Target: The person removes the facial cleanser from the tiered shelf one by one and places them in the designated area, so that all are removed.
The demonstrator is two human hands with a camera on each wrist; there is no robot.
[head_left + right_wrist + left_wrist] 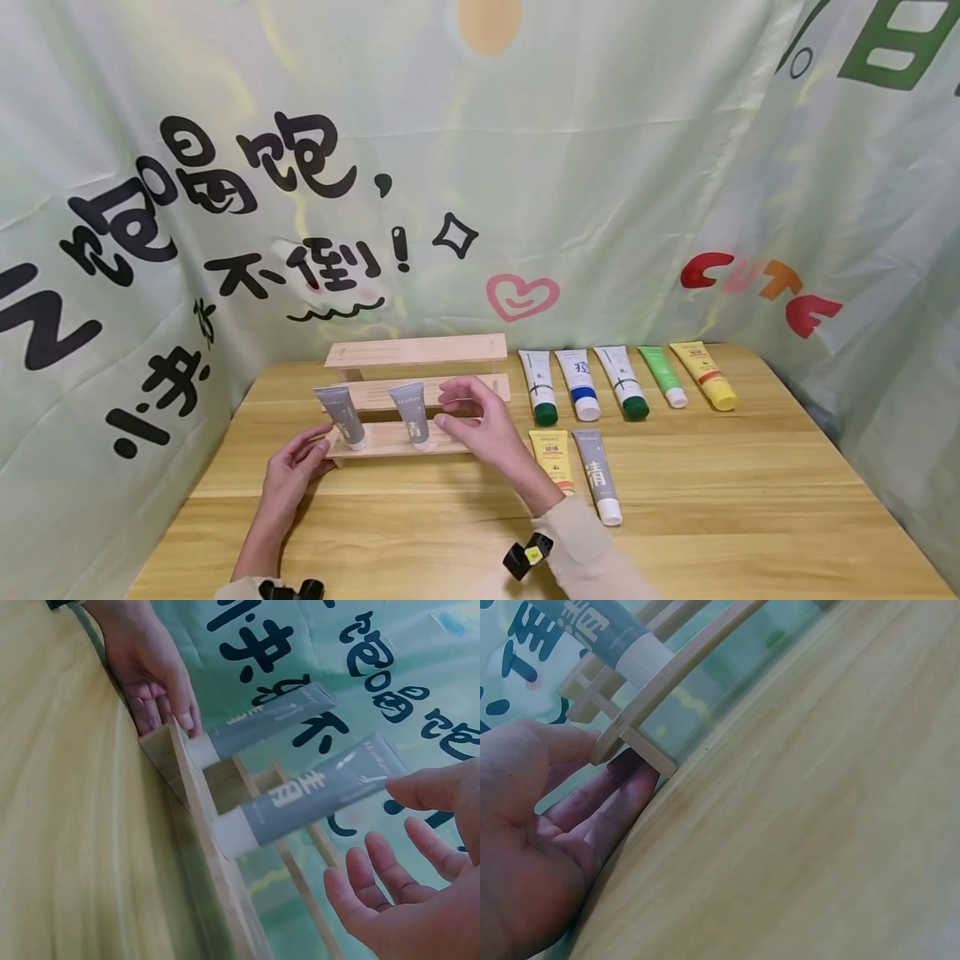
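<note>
A stepped wooden rack [417,349] with three tiers stands on the table. Its lowest tier carries two grey tubes, cap down: a left tube [342,414] and a right tube [410,412]. At the rack's left end, my left hand [288,467] holds the lowest tier, thumb at the board and fingers by the end leg [649,751]. My right hand [483,425] is just right of the second tube, fingers spread apart. In the right wrist view its thumb [427,787] overlaps the tube's upper end, while the other fingers are off the tube.
To the right, a back row holds two white tubes with green caps, a white tube [577,379] with a blue band, a green tube [660,371] and a yellow tube [701,371]. Nearer lie another yellow tube [552,458] and a grey tube [595,467]. A printed curtain [600,167] hangs behind.
</note>
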